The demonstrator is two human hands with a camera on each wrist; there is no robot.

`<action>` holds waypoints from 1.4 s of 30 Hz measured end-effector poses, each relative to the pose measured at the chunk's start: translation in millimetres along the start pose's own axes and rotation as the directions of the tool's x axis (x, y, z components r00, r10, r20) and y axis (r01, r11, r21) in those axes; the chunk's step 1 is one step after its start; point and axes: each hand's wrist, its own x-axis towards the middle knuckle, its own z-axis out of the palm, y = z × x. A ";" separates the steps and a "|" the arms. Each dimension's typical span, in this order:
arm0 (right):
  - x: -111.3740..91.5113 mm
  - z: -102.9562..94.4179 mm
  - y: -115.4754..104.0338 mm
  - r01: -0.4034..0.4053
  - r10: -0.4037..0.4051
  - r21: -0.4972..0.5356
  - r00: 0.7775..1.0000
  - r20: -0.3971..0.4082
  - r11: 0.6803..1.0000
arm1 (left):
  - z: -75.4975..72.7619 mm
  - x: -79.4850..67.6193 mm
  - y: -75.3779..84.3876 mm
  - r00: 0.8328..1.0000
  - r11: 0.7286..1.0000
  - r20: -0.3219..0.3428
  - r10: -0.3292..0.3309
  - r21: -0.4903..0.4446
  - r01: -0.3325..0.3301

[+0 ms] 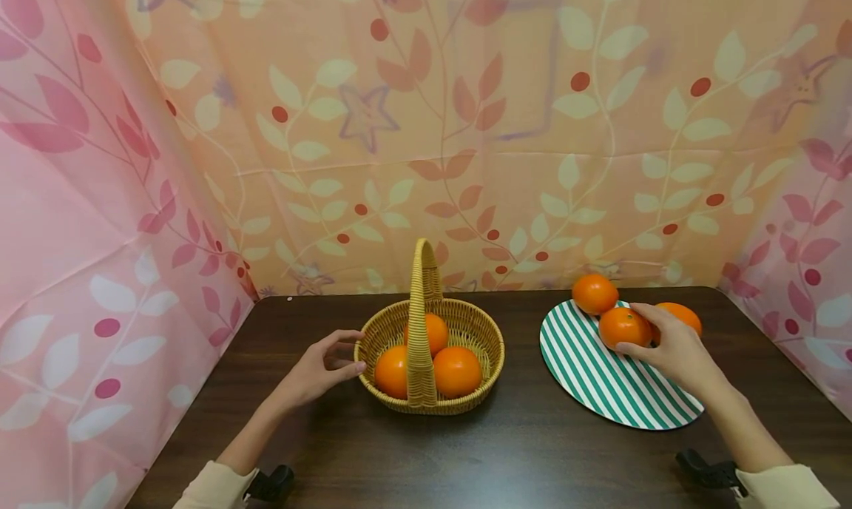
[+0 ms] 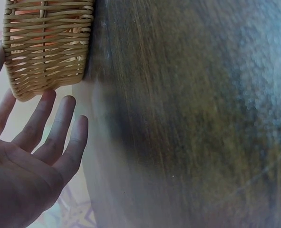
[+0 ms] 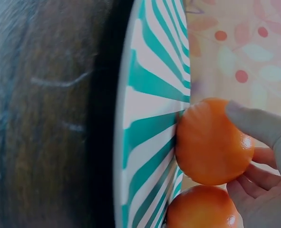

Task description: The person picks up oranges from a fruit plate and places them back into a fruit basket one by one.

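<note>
Right wrist: 1 orange [image 3: 201, 208] partly offscreen

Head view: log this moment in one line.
left hand: at basket rim | right hand: holding orange at striped mat | basket: three oranges | beside held orange: two more

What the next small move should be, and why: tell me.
Probably lift the gripped orange straight up, away from the striped plate: the right hand has thumb and fingers around it, and other oranges sit close beside it, so a sideways pull might knock them.
</note>
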 end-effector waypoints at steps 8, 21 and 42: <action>0.7 6.0 1.7 0.021 -0.023 -0.055 0.999 -0.049 0.998 | -0.3 -0.1 0.4 1.000 1.000 0.009 -0.022 -0.015 0.022; 1.3 8.5 4.7 -0.021 0.017 -0.049 0.998 -0.065 0.999 | 0.1 -1.9 4.8 1.000 1.000 0.029 -0.011 -0.028 0.012; -2.2 2.5 -5.6 -0.046 0.048 0.019 0.997 -0.065 0.999 | 0.0 -1.0 6.1 1.000 1.000 0.021 -0.020 -0.008 0.020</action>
